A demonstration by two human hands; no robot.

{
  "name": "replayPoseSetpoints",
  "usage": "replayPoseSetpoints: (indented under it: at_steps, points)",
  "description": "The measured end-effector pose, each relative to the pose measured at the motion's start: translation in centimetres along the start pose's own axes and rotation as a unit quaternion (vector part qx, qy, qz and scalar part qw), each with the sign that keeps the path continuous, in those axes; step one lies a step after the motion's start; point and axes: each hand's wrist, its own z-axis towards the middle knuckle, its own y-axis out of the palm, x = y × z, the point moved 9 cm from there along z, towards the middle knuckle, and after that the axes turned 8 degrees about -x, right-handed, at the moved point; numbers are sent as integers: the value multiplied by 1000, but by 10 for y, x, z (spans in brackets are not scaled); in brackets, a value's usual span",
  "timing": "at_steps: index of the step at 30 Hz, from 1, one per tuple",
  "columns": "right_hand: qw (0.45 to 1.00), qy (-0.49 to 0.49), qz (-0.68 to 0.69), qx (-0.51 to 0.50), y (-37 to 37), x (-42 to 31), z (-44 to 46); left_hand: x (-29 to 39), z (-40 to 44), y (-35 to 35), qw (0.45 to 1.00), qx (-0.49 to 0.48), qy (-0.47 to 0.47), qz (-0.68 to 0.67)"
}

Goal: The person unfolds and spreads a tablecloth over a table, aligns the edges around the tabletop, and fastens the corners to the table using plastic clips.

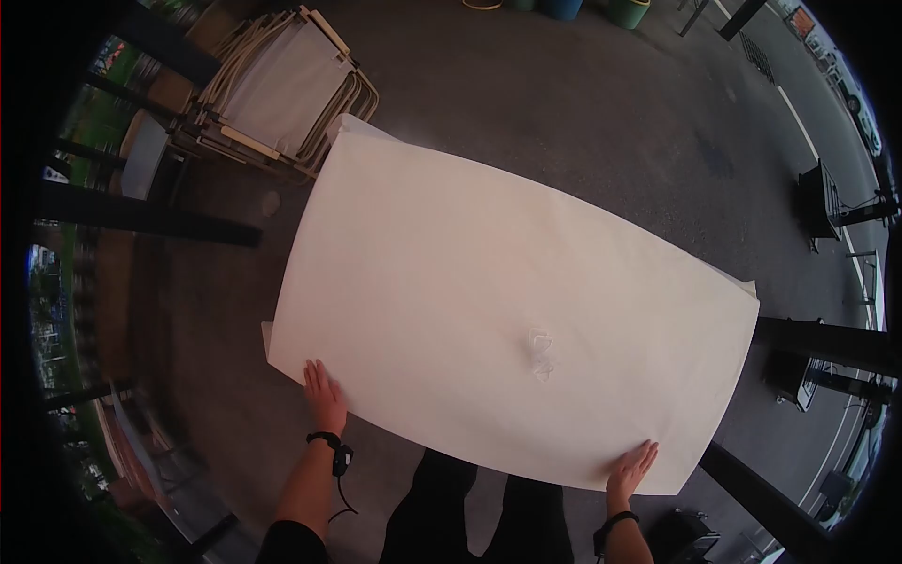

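A white cloth or paper sheet (451, 254) covers a rectangular table in front of me, its edges hanging over the sides. My left hand (325, 399) lies flat on the sheet by the near left corner, fingers stretched out. Near the opposite front corner, my right hand (631, 472) also rests on the sheet with its fingers extended, the thumb side not clearly seen. Neither hand holds anything. Small clear plastic pieces (541, 355) sit on the sheet right of the middle; their kind is too faint to tell. Dark bands with small boxes are on both wrists.
Folded chairs (291, 89) are stacked beyond the far left corner. Dark posts (150, 214) stand left and right. Green and blue buckets (628, 11) are at the top. A black box-like object (684, 536) lies on the ground at lower right. A road runs along the right.
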Motion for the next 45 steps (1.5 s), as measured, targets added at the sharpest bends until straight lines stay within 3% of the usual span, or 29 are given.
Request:
replayPoseSetpoints:
  at_steps: [1, 5, 7, 8, 12, 15, 19, 21, 26, 30, 35, 44, 45]
  points:
    - [1000, -3, -1, 4, 1, -3, 6, -21, 3, -2, 1000, 3, 0, -5]
    - [996, 52, 50, 54, -19, 14, 13, -100, 4, -16, 987, 11, -157, -43]
    - [995, 69, 72, 9, -23, 33, 23, -89, 26, -32, 991, 55, -121, 4]
    - [996, 65, 43, 34, -38, 30, 26, -69, 43, -41, 993, 91, -75, 27]
    - [990, 97, -25, 99, -78, 70, 48, 132, 79, -78, 977, 156, 143, -34]
    - [988, 107, -37, 107, -92, 95, 65, 319, 70, -74, 963, 78, 256, -20]
    - [992, 90, 2, 90, -95, 133, 100, 553, -2, -15, 903, -51, 423, 58]
    - [999, 27, 2, 45, -86, 134, 110, 651, -46, 23, 861, -75, 497, 85]
    - [999, -19, 41, -12, -65, 153, 119, 813, -116, 120, 777, -75, 609, 141]
    - [997, -39, 43, -52, -49, 157, 119, 851, -115, 163, 764, -85, 611, 186]
    - [996, -40, 57, -61, -56, 152, 126, 861, -103, 158, 739, -60, 620, 256]
    - [991, -37, 120, -38, -69, 156, 131, 895, -105, 157, 757, -76, 607, 230]
    - [992, -25, 120, -28, -71, 162, 123, 913, -123, 157, 737, -74, 635, 221]
